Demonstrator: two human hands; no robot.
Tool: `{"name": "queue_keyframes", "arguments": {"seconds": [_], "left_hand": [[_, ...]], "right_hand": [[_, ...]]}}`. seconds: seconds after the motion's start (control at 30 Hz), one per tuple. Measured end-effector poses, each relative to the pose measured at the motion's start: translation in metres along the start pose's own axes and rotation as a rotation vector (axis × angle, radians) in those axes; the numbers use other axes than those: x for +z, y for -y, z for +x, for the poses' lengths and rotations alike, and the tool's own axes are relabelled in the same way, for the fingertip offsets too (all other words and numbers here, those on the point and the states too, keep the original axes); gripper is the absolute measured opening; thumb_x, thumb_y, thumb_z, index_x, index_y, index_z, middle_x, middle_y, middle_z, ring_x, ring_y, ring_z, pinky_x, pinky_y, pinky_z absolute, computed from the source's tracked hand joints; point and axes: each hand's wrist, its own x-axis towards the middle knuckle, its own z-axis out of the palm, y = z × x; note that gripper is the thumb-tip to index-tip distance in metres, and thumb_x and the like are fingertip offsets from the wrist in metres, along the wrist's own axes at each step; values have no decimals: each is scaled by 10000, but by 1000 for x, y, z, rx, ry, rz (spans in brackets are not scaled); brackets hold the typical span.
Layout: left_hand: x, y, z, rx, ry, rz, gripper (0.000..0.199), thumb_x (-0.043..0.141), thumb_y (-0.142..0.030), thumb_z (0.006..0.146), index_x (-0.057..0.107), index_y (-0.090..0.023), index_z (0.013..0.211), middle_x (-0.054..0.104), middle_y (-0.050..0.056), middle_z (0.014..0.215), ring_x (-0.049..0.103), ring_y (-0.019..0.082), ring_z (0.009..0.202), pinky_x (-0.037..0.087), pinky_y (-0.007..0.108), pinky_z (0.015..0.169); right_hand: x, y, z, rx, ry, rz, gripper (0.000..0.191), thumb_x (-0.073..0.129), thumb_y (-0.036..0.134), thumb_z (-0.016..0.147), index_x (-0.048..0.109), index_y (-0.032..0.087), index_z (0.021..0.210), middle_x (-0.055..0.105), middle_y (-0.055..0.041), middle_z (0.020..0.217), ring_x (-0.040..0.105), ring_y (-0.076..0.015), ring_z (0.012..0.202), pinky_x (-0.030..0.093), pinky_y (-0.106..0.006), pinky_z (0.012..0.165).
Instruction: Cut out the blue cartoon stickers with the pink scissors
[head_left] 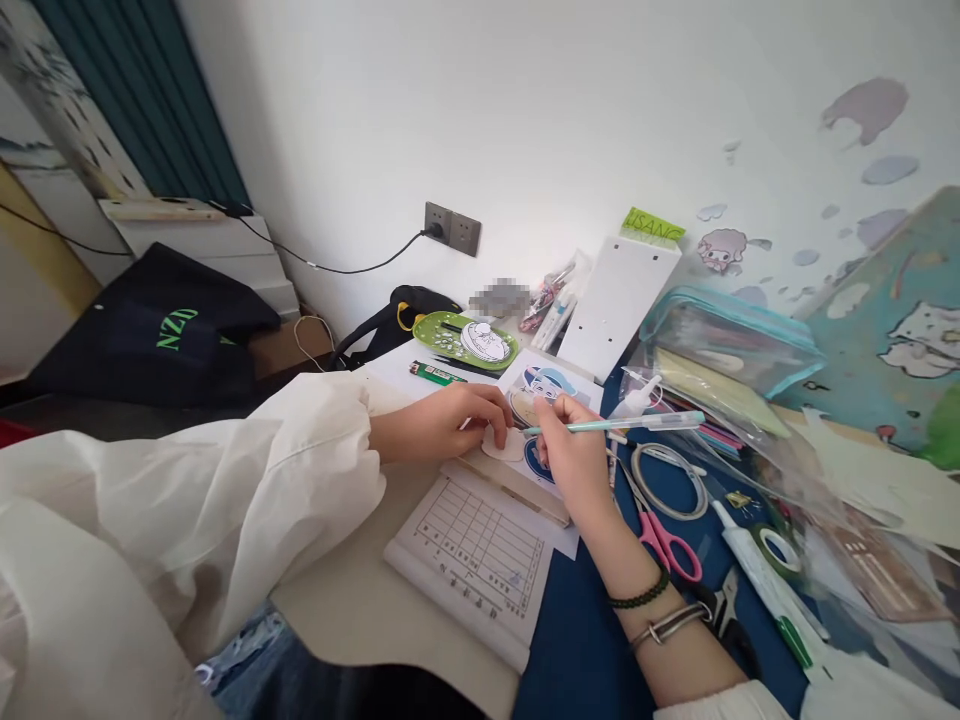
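Note:
My left hand [439, 422] rests at the desk's middle, its fingers curled and their tips pressing down on a small rounded white paper cutout [501, 447]. In my right hand [576, 460] is a pen [637, 423] with a pale turquoise barrel, held between thumb and fingers. Its tip points left, close to the cutout's right edge; whether it touches is too small to tell. Beneath and beside both hands lies a sheet with printed cartoon pictures [551, 380], partly covered by my right hand. A notebook with a ruled table [469, 560] lies in front.
Pink-handled scissors [667, 545], a coiled cable [671, 480] and a roll of green tape [778, 550] lie to the right. Behind are a green tray [435, 330], a white box [619, 300] and a clear pouch [735, 340]. A dark bag [150, 340] stands left.

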Motion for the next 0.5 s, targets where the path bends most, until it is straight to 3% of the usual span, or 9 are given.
{"name": "queue_keyframes", "arguments": {"seconds": [0.2, 0.3, 0.5], "left_hand": [[8, 1, -2, -11, -27, 86, 82, 609, -196, 726, 650, -153, 670, 644, 90, 926, 586, 181, 740, 434, 276, 647], [11, 2, -2, -27, -34, 127, 163, 658, -315, 735, 617, -159, 708, 634, 81, 897, 571, 186, 746, 419, 283, 646], [13, 2, -4, -6, -25, 171, 161, 645, -294, 759, 663, -157, 842, 632, 86, 916, 586, 194, 780, 432, 286, 680]], "right_hand": [[0, -3, 1, -11, -3, -43, 393, 536, 329, 910, 425, 185, 562, 353, 111, 447, 357, -65, 364, 334, -199, 394], [0, -2, 0, -14, -16, -75, 385, 531, 326, 914, 437, 180, 571, 359, 108, 461, 361, -65, 371, 335, -198, 396], [-1, 1, -3, -55, -63, -176, 405, 548, 291, 901, 403, 186, 538, 368, 99, 475, 380, -75, 405, 356, -208, 427]]}}
